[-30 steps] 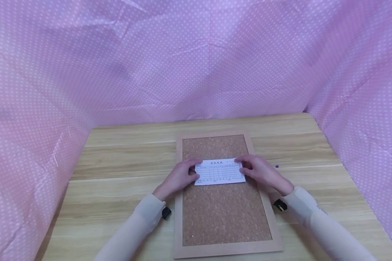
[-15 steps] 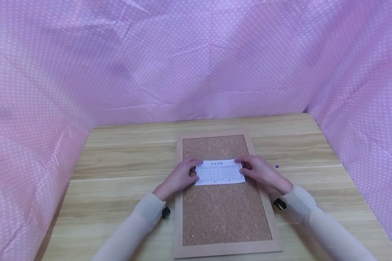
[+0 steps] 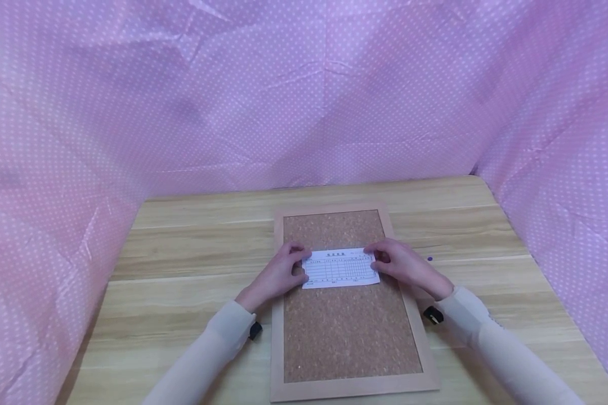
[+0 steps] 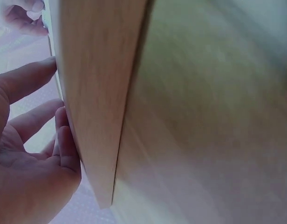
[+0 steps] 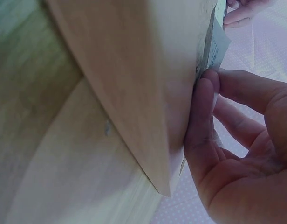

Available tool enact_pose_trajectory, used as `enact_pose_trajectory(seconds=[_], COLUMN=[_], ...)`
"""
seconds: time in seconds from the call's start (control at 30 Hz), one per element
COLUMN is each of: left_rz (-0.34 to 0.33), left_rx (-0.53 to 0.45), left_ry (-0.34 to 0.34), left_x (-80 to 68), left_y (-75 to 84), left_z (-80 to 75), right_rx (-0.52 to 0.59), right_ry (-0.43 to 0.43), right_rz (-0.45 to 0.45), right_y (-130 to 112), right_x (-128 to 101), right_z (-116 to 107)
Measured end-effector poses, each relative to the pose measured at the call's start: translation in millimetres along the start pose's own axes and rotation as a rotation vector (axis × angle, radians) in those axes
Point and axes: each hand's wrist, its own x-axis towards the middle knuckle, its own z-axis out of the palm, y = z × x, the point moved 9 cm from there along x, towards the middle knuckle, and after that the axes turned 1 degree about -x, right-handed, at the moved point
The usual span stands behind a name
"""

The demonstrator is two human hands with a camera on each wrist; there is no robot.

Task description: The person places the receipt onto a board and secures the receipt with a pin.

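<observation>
A white printed slip (image 3: 340,269) lies across the upper middle of a cork board (image 3: 349,332) with a pale wooden frame. My left hand (image 3: 278,273) rests at the slip's left end, fingertips on its top left corner and edge. My right hand (image 3: 400,264) rests at the right end, fingertips on the top right corner. In the right wrist view the thumb and fingers of my right hand (image 5: 236,140) lie fairly straight against the slip (image 5: 218,46), beside the frame (image 5: 148,84). In the left wrist view my left hand (image 4: 31,154) has loosely extended fingers reaching past the frame (image 4: 97,93).
The board sits on a light wooden table (image 3: 192,264). A tiny purple pin (image 3: 429,259) lies on the table just right of the board. Pink dotted cloth (image 3: 304,101) walls in the back and both sides.
The slip has shifted very slightly toward me on the cork. My left fingers have drawn a little to the left on its corner. The right hand has barely moved.
</observation>
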Motion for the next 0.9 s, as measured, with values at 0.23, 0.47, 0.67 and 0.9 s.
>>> enact_pose_trajectory(seconds=[0.23, 0.47, 0.67, 0.9], left_rz=[0.114, 0.163, 0.159, 0.168], left_rx=[0.204, 0.262, 0.237, 0.214], left_ry=[-0.018, -0.023, -0.015, -0.007], left_x=[-1.7, -5.4, -6.7, -7.9], left_y=[8.7, 10.7, 10.5, 9.0], left_z=[-1.1, 1.3, 0.7, 0.7], right_rx=[0.001, -0.008, -0.02, 0.005], right_ry=[-0.018, 0.003, 0.016, 0.069], right_rz=[0.045, 0.027, 0.011, -0.023], right_y=[3.9, 3.2, 3.2, 2.8], right_x=[2.6, -0.4, -3.2, -12.0], right_z=[1.1, 2.3, 2.1, -0.1])
